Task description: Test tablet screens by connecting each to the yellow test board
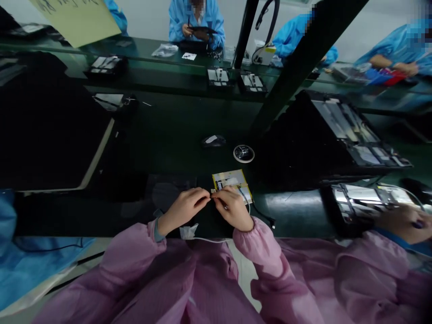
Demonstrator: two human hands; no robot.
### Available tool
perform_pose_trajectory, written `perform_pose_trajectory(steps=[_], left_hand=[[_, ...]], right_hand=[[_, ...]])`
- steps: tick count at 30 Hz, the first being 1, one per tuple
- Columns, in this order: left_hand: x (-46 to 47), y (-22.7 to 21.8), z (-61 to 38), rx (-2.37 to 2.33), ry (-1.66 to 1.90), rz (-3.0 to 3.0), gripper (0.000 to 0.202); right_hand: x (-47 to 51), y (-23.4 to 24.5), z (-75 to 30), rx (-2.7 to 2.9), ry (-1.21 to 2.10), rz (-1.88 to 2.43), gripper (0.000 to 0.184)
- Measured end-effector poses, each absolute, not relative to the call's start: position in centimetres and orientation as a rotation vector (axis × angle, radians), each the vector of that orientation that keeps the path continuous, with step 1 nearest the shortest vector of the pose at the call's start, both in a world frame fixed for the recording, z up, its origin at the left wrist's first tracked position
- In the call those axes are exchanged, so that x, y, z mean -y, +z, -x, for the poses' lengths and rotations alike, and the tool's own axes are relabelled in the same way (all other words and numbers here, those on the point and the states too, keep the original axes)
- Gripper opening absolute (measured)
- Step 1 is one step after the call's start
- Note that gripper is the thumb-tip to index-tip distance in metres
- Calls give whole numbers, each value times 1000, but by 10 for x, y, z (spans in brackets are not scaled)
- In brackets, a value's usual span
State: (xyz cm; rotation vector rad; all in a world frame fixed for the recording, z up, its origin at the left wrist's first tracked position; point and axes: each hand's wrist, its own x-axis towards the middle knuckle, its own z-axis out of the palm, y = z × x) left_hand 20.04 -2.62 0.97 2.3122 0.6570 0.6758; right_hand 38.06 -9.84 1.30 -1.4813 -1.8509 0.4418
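Note:
My left hand (185,208) and my right hand (233,207) meet fingertip to fingertip over the dark green bench. Both are closed in a pinch on something tiny at their tips, too small to name. Behind and partly beneath my right hand lies a flat silvery battery-like pack (242,176) with yellow edges. A pale cable (245,198) runs over the pack beside my right hand. Left of my left hand a dark, flat, see-through sheet (168,184) rests on the bench. A crumpled white scrap (189,231) sits at the bench edge below my left wrist.
A computer mouse (213,141) and a round dish of small metal parts (244,154) stand ahead. Black stacked trays (297,144) rise at right, a large black board (50,126) at left. A co-worker's hand (401,224) works at far right; others sit across the bench.

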Motion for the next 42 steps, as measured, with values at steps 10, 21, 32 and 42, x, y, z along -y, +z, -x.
perform_pose_trajectory(steps=[10, 21, 32, 42], left_hand=[[23, 10, -202, -640, 692, -2368, 10], [24, 5, -200, -645, 716, -2360, 9], [24, 5, -201, -630, 758, -2365, 11], [25, 3, -201, -648, 761, -2388, 10]], right_hand=[[97, 13, -381, 1839, 443, 1422, 18], [99, 13, -381, 1812, 457, 1406, 17], [100, 11, -379, 1802, 444, 1404, 16], [101, 13, -377, 1820, 412, 1421, 17]])
